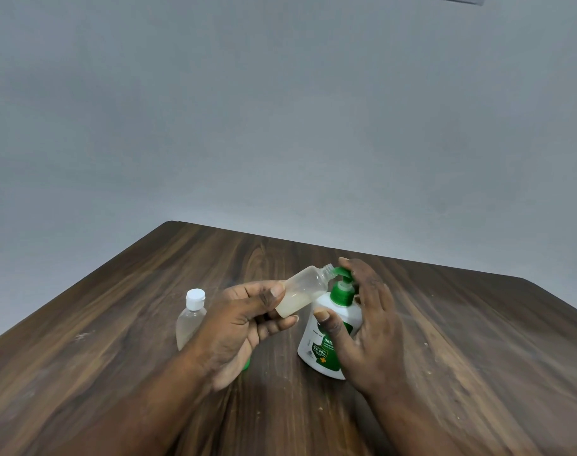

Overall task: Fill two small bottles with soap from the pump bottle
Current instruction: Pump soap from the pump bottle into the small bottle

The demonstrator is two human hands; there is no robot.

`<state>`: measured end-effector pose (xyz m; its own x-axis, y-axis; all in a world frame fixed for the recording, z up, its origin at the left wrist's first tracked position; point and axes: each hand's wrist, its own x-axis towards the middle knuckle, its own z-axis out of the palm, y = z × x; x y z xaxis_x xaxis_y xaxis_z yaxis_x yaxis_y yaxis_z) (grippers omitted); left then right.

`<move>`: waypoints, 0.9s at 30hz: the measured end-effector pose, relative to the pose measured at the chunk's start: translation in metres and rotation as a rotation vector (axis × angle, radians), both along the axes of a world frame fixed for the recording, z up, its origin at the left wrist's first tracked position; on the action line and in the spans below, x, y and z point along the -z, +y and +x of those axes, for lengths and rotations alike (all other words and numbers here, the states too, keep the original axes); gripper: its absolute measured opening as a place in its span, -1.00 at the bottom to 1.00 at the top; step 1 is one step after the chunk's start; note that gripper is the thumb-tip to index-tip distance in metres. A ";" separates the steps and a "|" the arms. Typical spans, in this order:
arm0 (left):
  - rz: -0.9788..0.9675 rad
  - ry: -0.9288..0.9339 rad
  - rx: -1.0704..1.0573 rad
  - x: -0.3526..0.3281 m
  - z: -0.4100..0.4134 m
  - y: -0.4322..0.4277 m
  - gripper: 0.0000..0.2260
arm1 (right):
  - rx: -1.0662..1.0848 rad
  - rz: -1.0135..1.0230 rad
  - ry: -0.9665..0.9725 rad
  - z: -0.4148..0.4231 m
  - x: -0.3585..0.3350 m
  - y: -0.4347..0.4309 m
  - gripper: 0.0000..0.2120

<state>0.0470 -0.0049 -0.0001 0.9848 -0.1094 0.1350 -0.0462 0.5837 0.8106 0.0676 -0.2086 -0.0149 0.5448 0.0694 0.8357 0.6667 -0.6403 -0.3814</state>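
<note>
The left hand (244, 320) grasps a small open bottle (305, 291) between thumb and fingers, tilted with its threaded neck pointing to two o'clock, touching or just beside the green pump spout (338, 270); pale soap lies in its lower part. At three o'clock from it, the right hand (369, 324) lies with straight fingers over the pump head and its thumb on the front of the white pump bottle (316, 350), seemingly pressing rather than gripping. At nine o'clock from the left hand, a second small bottle (190, 320) with a white cap stands on the wooden table (477, 324).
</note>
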 end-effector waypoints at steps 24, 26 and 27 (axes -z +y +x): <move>0.012 -0.010 0.023 0.003 0.003 0.001 -0.70 | 0.027 0.000 -0.017 0.002 0.005 0.002 -0.22; 0.014 -0.012 0.019 0.002 0.003 0.001 -0.71 | 0.022 0.001 -0.017 0.002 0.004 0.001 -0.24; 0.015 -0.010 0.016 0.002 0.002 0.001 -0.71 | 0.024 -0.005 -0.013 0.002 0.003 0.000 -0.25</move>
